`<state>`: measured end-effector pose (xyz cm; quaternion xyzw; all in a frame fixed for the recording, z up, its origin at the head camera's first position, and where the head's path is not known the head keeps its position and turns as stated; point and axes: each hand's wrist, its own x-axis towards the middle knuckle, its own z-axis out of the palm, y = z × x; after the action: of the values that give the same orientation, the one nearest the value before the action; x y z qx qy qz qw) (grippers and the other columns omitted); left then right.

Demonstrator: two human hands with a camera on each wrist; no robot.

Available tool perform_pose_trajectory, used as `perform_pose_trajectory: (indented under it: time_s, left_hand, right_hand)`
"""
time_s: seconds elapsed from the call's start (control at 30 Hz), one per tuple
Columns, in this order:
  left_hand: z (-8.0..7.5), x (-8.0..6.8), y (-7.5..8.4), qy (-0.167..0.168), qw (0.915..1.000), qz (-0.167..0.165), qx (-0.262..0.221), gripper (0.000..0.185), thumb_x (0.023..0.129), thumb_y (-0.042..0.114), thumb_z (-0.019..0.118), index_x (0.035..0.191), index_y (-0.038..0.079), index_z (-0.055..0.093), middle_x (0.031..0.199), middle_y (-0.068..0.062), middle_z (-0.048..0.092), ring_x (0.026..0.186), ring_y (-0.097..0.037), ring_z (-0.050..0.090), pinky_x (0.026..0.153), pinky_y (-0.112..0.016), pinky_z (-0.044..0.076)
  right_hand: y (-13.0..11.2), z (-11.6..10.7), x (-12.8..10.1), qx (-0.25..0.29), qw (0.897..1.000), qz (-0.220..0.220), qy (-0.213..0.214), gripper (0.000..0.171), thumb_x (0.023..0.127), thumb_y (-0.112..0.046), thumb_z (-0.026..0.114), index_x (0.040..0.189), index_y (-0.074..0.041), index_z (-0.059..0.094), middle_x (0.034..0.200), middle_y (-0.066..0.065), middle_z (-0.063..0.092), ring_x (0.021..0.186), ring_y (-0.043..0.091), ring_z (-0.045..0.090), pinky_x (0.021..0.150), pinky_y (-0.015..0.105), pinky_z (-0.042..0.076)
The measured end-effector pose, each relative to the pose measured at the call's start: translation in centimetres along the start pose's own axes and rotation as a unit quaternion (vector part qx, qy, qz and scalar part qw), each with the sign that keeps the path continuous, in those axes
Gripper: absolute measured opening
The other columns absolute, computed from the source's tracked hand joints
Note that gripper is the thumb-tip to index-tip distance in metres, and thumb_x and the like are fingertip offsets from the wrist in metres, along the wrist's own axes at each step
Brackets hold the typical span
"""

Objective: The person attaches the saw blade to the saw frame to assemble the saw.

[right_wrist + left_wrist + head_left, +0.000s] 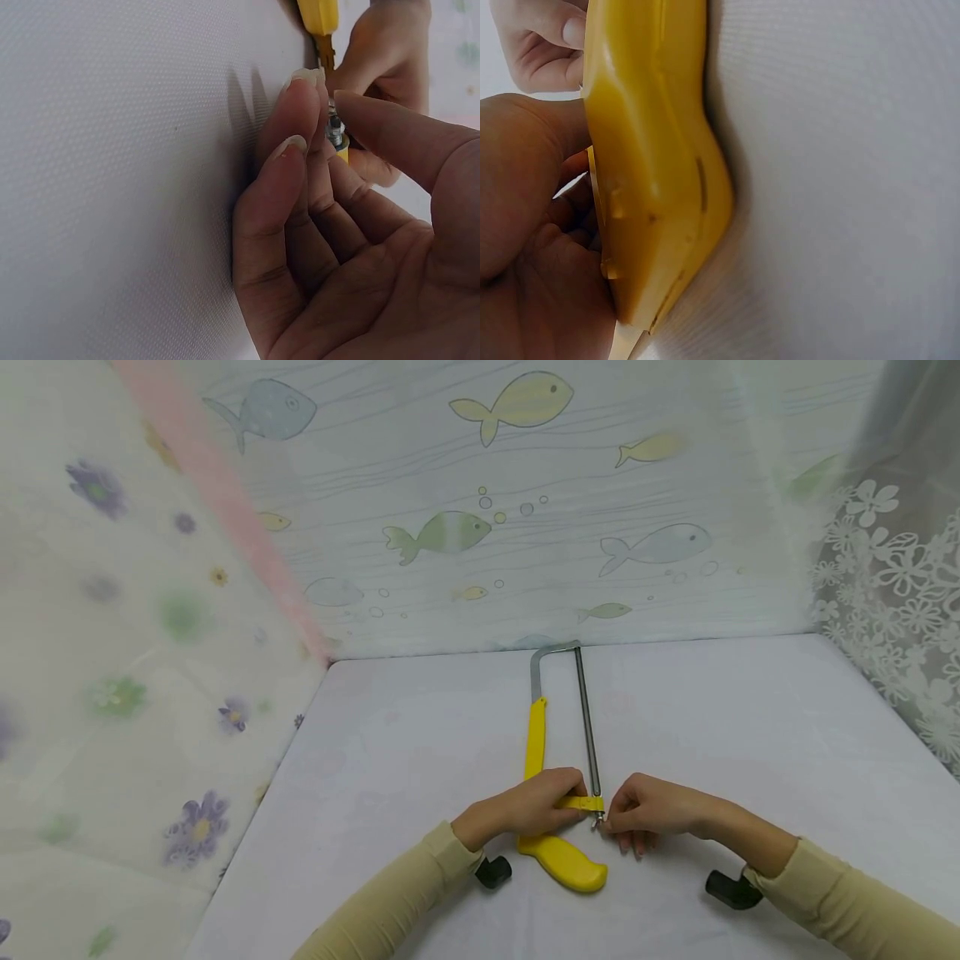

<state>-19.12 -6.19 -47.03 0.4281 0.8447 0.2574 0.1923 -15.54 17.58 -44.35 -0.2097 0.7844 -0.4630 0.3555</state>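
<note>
1. A yellow-handled hacksaw (558, 777) lies flat on a pale grey table (750, 735), near the table's front edge and roughly in the middle of it. Its blade end points away from you, toward the fish-printed curtain (525, 485) hung behind the table.

2. Your left hand (528, 806) lies over the saw where the yellow frame meets the pistol-shaped grip. Its fingers curl round the yellow frame, apparently to keep the saw from shifting. In the left wrist view the yellow grip (652, 165) fills the middle, with your palm close beside it.

3. Your right hand (645, 814) sits just right of the saw, at the near end of the thin steel blade (587, 718). Its thumb and first fingertips pinch a small metal nut (334, 127) on the blade's tensioning screw. The other fingers are relaxed and rest against the table.

4. The hands nearly touch one another at the saw, one bracing and one working the small part; that looks like the reason for the close grip.

5. A flower-printed curtain (112, 693) hangs left of the table and a white lace curtain (892, 593) to its right.
</note>
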Motion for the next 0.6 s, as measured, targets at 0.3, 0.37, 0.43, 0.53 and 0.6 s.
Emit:
perform_pose_trajectory:
  time_s: [0.3,0.37,0.43,0.53,0.6]
  left_hand:
    - [-0.03,0.00,0.04,0.002,0.9999,0.005,0.009,0.013,0.103,0.022,0.064,0.110,0.012,0.059,0.101,0.007,0.058,0.089,-0.004,0.051,0.081,-0.014,0.043]
    - [-0.02,0.00,0.03,0.001,1.0000,0.003,0.009,0.013,0.103,0.022,0.064,0.110,0.012,0.059,0.101,0.007,0.058,0.089,-0.004,0.051,0.081,-0.014,0.043]
    - [-0.01,0.02,0.01,0.001,1.0000,0.002,0.007,0.013,0.103,0.022,0.064,0.111,0.012,0.059,0.102,0.007,0.058,0.089,-0.004,0.051,0.081,-0.014,0.043]
    - [0.01,0.05,-0.04,0.001,1.0000,0.002,0.008,0.014,0.103,0.022,0.064,0.112,0.012,0.059,0.103,0.007,0.059,0.090,-0.004,0.051,0.083,-0.014,0.043]
    - [0.04,0.08,-0.06,0.000,0.9999,0.004,0.012,0.015,0.104,0.022,0.063,0.113,0.011,0.060,0.104,0.006,0.059,0.092,-0.005,0.052,0.084,-0.014,0.043]
  right_hand:
    - [-0.24,-0.05,-0.06,-0.011,1.000,-0.001,0.007,0.017,0.097,-0.016,0.070,0.087,-0.002,0.073,0.070,0.009,0.067,0.056,0.014,0.058,0.050,0.023,0.043]
    - [-0.18,-0.05,-0.04,-0.015,1.000,-0.004,0.008,0.018,0.096,-0.015,0.070,0.086,-0.001,0.072,0.069,0.009,0.066,0.055,0.014,0.057,0.050,0.023,0.043]
    - [-0.08,-0.05,-0.02,-0.017,1.000,-0.006,0.009,0.018,0.096,-0.015,0.070,0.086,-0.001,0.072,0.068,0.008,0.066,0.055,0.015,0.057,0.050,0.023,0.044]
    - [0.13,-0.04,0.05,-0.017,1.000,-0.009,0.009,0.018,0.096,-0.015,0.070,0.085,-0.001,0.071,0.066,0.007,0.064,0.055,0.015,0.056,0.050,0.024,0.043]
    - [0.23,-0.03,0.09,-0.015,1.000,-0.010,0.009,0.018,0.096,-0.015,0.070,0.085,-0.001,0.071,0.066,0.007,0.063,0.055,0.015,0.056,0.050,0.024,0.043]
